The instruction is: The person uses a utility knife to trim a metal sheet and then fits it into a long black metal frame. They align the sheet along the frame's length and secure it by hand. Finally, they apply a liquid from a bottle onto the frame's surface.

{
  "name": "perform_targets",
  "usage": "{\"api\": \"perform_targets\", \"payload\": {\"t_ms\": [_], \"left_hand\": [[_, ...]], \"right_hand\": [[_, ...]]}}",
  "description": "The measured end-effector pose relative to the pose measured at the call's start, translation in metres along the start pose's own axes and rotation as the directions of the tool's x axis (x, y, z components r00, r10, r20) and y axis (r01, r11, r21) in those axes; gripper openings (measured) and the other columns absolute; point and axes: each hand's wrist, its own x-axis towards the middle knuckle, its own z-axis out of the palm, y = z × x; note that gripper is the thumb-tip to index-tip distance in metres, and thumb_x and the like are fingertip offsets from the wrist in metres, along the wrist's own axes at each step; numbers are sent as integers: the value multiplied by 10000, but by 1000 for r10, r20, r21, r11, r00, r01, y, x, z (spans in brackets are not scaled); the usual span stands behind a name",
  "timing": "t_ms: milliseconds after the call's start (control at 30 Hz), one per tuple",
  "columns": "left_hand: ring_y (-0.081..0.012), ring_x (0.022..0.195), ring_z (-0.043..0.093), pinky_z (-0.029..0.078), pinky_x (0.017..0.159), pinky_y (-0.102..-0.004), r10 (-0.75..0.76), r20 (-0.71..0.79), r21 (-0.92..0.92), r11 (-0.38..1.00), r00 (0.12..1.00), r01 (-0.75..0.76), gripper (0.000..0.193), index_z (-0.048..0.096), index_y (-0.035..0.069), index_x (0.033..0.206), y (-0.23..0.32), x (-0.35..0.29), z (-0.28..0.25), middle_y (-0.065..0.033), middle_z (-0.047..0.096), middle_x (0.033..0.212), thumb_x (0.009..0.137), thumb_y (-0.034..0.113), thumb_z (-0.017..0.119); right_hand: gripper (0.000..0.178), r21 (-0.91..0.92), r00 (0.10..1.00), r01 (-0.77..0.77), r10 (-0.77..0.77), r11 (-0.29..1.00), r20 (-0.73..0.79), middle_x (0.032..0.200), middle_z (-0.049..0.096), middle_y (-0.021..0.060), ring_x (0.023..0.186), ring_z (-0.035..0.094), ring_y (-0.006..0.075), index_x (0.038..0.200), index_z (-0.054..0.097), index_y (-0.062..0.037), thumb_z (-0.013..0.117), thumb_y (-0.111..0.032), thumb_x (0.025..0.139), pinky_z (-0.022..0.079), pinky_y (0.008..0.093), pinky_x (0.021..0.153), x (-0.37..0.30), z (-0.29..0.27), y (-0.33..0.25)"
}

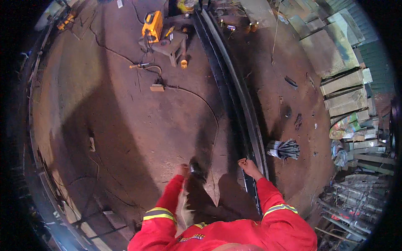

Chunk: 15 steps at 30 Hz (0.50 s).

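Note:
In the head view, my right hand [251, 168] is over the near end of a long dark metal beam [237, 96]. Its fingers are curled closed, and what they hold, if anything, is too small to name. My left hand [181, 170] hangs low over the reddish floor, beside a black shoe-like shape [197, 170]; its fingers are too small and dim to read. Both arms wear red sleeves with reflective bands. A cable [211, 109] runs along the floor between my hands and the welding equipment farther off.
A yellow welding machine [152, 26] stands on a low metal table [169, 47] ahead. Right of the beam lies a bundle of dark rods [287, 149] in a pale wrapper. Flat boards [331, 52] and a scrap metal pile [356, 201] line the right side.

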Motion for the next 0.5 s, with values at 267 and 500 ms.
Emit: {"api": "perform_targets", "payload": {"t_ms": [267, 500], "left_hand": [[-341, 921, 670, 538, 805, -455, -349, -145, 321, 868, 926, 378, 344, 732, 158, 962, 0, -29, -299, -142, 695, 990, 754, 425, 675], [-317, 942, 677, 534, 829, -399, -416, 70, 110, 907, 907, 407, 336, 730, 152, 1021, 144, 26, -335, -177, 695, 993, 736, 329, 731]], "right_hand": [[188, 147, 803, -377, 402, 914, -439, 784, 683, 199, 758, 677, 337, 861, 687, -17, 627, -191, 820, 517, 398, 672, -89, -61, 114], [189, -4, 608, -521, 367, 854, -704, 923, 654, 227, 856, 620, 422, 939, 639, 3, 545, -133, 848, 487, 496, 754, -12, -62, 26]]}}
